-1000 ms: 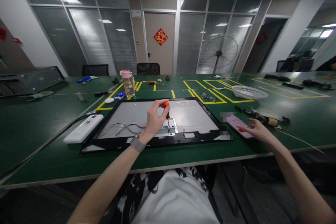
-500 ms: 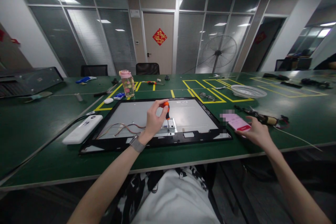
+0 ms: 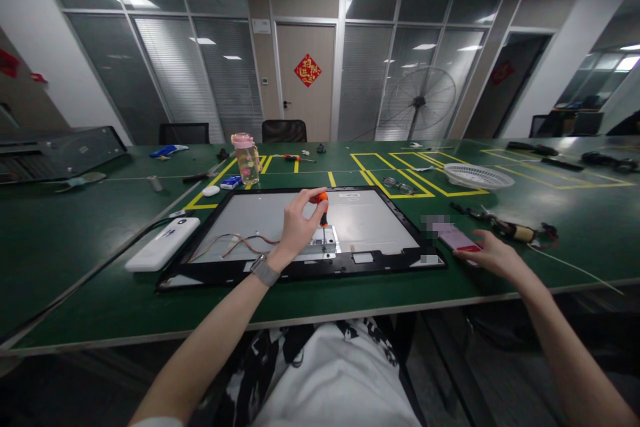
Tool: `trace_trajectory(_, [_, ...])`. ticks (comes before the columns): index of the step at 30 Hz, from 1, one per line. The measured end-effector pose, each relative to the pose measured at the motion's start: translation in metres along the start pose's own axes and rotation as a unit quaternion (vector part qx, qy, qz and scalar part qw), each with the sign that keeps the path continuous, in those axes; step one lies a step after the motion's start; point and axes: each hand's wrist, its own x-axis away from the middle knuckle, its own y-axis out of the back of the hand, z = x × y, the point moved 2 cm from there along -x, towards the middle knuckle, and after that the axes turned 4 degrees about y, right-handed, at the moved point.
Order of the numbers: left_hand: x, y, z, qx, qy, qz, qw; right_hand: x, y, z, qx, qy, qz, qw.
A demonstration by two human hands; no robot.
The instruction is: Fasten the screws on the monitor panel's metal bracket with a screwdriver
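Note:
In the head view, my left hand (image 3: 299,223) is closed around the top of an orange and black screwdriver (image 3: 324,213). The screwdriver stands upright, its tip down at a small metal plate (image 3: 332,237). That plate sits on the back of a flat screen panel (image 3: 380,219) with a black frame, lying on the green table (image 3: 300,303). Thin coloured wires (image 3: 240,240) run across the panel's left part. To the right of the panel, my right hand (image 3: 497,259) grips the near end of a phone (image 3: 454,237), thumb by a red area on its display.
A white power bank (image 3: 163,245) lies left of the panel, near a black cable. Behind stand a pink-lidded bottle (image 3: 247,160) and a second screwdriver (image 3: 293,158). Eyeglasses (image 3: 399,185), a white basket (image 3: 479,176) and a wired motor-like part (image 3: 520,230) lie to the right.
The phone's display has turned from bright pink to a dimmer greyish pink. The whole view has shifted slightly. My left hand stays on the screwdriver at the same plate.

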Motion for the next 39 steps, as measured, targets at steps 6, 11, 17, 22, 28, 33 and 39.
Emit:
trace_trajectory(6, [0.0, -0.002, -0.006, -0.099, -0.108, 0.03, 0.989, 0.039, 0.013, 0.124, -0.191, 0.233, -0.029, 0.953])
trace_trajectory(11, [0.0, -0.006, -0.012, -0.182, -0.187, 0.058, 0.964, 0.085, -0.009, 0.255, -0.449, 0.414, 0.219, 0.76])
trace_trajectory(17, [0.002, -0.001, -0.011, -0.228, -0.252, 0.093, 0.936, 0.089, -0.032, 0.294, -0.523, 0.413, 0.186, 0.722])
trace_trajectory(22, [0.032, -0.011, -0.023, -0.106, -0.401, 0.255, 0.873, 0.085, -0.034, 0.286, -0.547, 0.406, 0.225, 0.697])
trace_trajectory(28, [0.051, -0.03, -0.03, -0.176, -0.498, 0.277, 0.803, 0.088, -0.034, 0.29, -0.565, 0.404, 0.231, 0.681])
trace_trajectory(33, [0.059, -0.037, -0.027, -0.221, -0.519, 0.286, 0.775, 0.09, -0.032, 0.294, -0.558, 0.399, 0.182, 0.705])
trace_trajectory(39, [0.073, -0.045, -0.034, -0.196, -0.552, 0.319, 0.745, 0.091, -0.038, 0.294, -0.547, 0.418, 0.164, 0.707])
